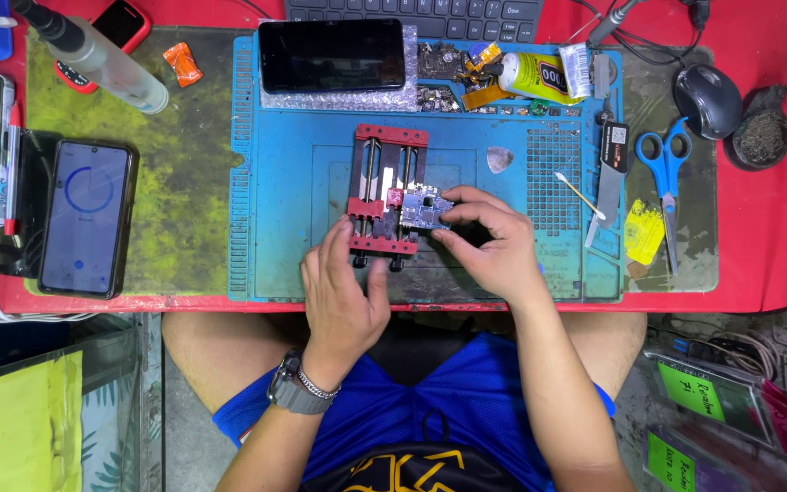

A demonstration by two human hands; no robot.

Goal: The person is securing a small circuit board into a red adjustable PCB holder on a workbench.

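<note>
A red and black board holder sits on the blue work mat. A small purple circuit board lies at the holder's right side. My right hand pinches that board between thumb and fingers. My left hand rests at the holder's lower edge, fingers touching its front red bar and the two black knobs there. A watch and a bracelet sit on my left wrist.
A dark phone lies at the mat's top, a lit phone at the left. Blue scissors, a glue tube, a mouse, a cotton swab and a keyboard surround the mat.
</note>
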